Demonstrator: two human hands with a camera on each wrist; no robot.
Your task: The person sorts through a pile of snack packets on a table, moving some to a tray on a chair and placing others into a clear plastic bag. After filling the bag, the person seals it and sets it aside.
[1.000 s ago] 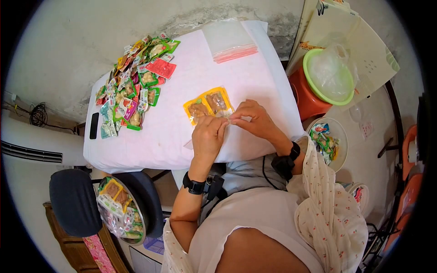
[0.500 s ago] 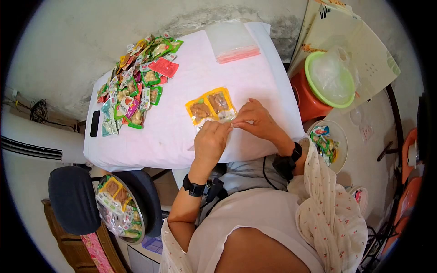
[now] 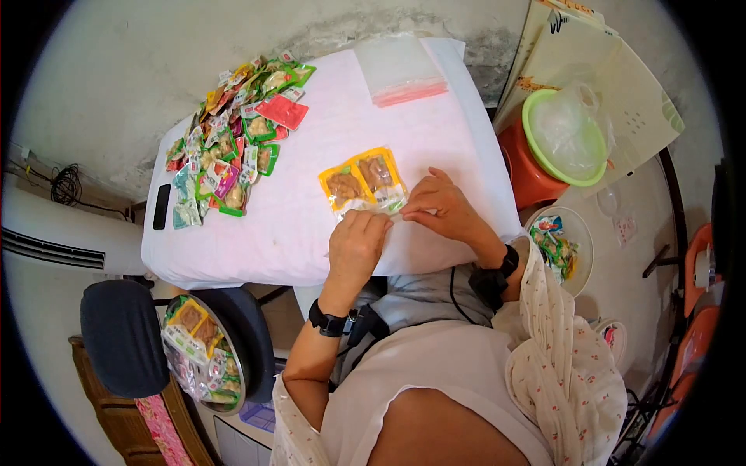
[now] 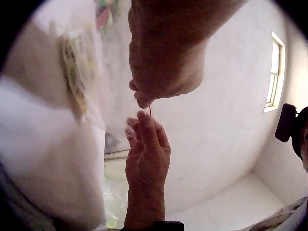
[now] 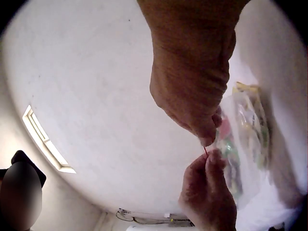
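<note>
Both hands pinch the near edge of a bag of yellow-edged packs

The left hand (image 3: 357, 239) and the right hand (image 3: 447, 213) nearly meet at the front of the tabletop (image 3: 280, 229). Each has its fingers curled, thumb and fingertips pressed together on the edge of a clear bag (image 5: 248, 180). In both wrist views a thin red strip (image 5: 205, 150) shows in the small gap between the fingertips; how far the bag is sealed cannot be told.

The yellow-edged packs (image 3: 344, 186), two side by side, lie flat in the bag just beyond the hands. Their long axes run from the person toward the wall, far ends leaning a little left. The yellow-framed windows with brown food are at the far end, the whitish ends toward the hands. The right pack sits slightly farther from the person.

To the left are a heap of colourful packets (image 3: 225, 151) and a black phone (image 3: 162, 206); farther back lie red-edged clear bags (image 3: 400, 70).
</note>
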